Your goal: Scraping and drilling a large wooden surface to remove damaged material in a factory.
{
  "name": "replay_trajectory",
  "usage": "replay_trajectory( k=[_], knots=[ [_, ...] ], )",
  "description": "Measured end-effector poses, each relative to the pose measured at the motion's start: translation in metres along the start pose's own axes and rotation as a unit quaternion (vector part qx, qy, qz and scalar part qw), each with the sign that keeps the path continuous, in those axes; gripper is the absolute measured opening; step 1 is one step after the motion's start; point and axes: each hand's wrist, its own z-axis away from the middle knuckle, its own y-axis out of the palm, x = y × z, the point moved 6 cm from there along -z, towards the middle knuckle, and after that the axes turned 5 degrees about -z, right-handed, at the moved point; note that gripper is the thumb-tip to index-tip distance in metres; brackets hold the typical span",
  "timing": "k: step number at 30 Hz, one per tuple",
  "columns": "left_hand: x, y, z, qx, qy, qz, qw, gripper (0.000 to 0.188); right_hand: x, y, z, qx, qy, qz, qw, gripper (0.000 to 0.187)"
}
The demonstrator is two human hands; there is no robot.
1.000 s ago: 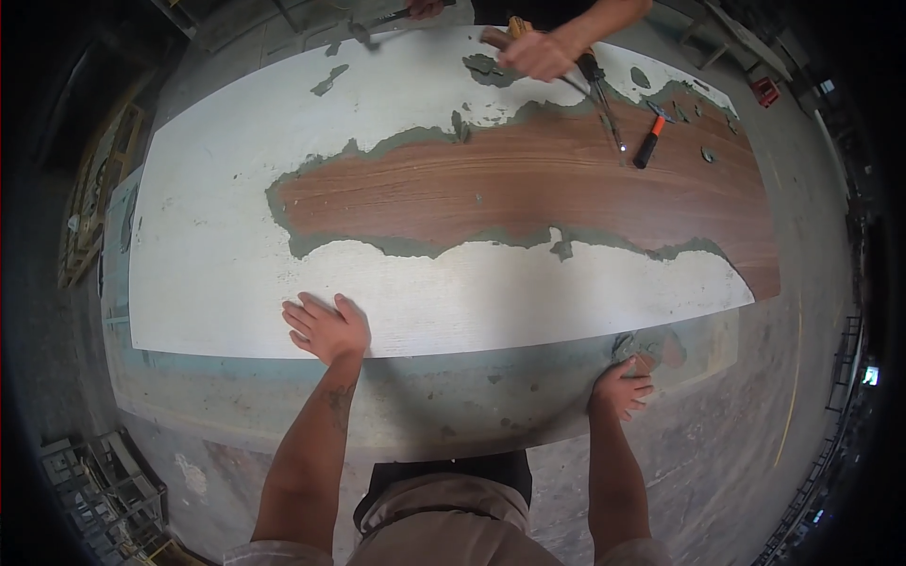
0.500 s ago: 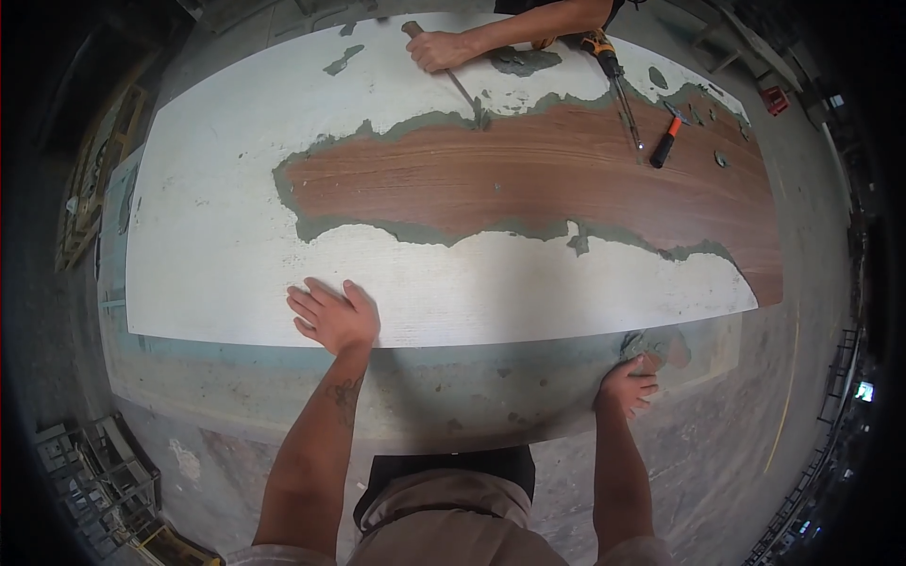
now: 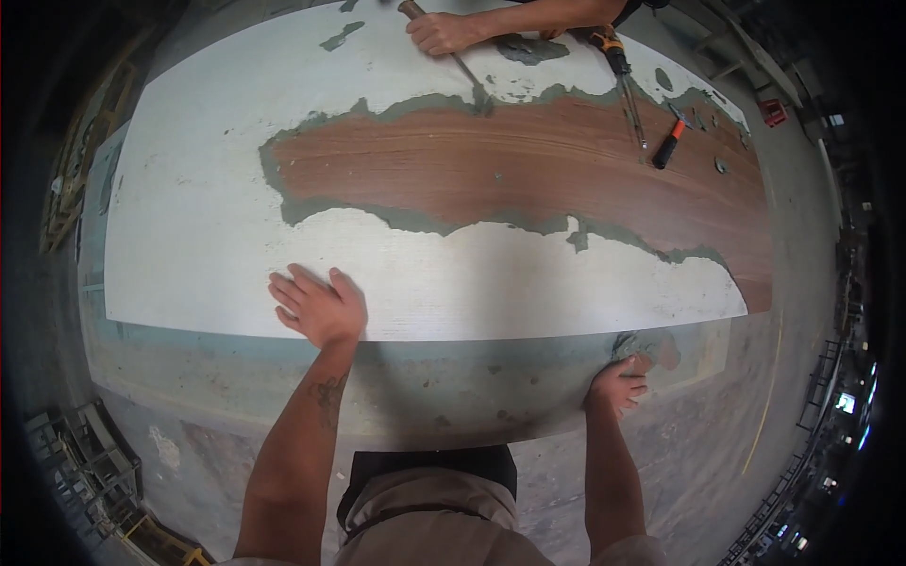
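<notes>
Lying under the left hand (image 3: 321, 307), the board (image 3: 453, 184) (partly brown) stretches ahead.

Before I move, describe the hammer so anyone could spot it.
Find the white panel, then its brown patch. On that patch's upper right lies the hammer, its orange and black handle setting it apart from the yellow power tool left of it.

The person's left hand (image 3: 319, 307) lies flat on the white panel (image 3: 184, 208), by its near edge; the right hand (image 3: 617, 385) rests on the greenish table (image 3: 415, 385) before the panel. Over the panel's far side, a co-worker's hand (image 3: 444, 33) grips a wooden-handled tool (image 3: 466, 73). A drill (image 3: 609, 47) and hammer (image 3: 669, 145) lie toward the panel's far right.
</notes>
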Motion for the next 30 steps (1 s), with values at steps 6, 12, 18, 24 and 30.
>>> replay_trajectory(
  k=[6, 12, 18, 24, 30],
  knots=[
    [0.007, 0.02, 0.003, -0.055, 0.014, -0.061, 0.997, 0.079, -0.01, 0.003, -0.016, 0.032, -0.012, -0.042, 0.999, 0.095],
    [0.001, 0.01, 0.006, -0.044, 0.01, -0.051, 0.998, 0.075, 0.057, -0.059, -0.051, 0.03, -0.304, -0.338, 0.89, 0.075],
    [0.015, 0.026, -0.004, -0.088, 0.032, -0.071, 0.993, 0.072, 0.36, -0.054, -0.081, 0.208, -0.306, -0.47, 0.802, 0.058],
    [0.026, 0.015, -0.005, -0.077, 0.009, -0.063, 0.995, 0.07, 0.477, -0.047, -0.096, 0.198, -0.321, -0.193, 0.906, 0.078],
    [0.017, 0.013, -0.002, -0.067, 0.012, -0.057, 0.996, 0.07, 0.39, -0.051, -0.116, 0.56, -0.199, -0.433, 0.678, 0.022]
  ],
)
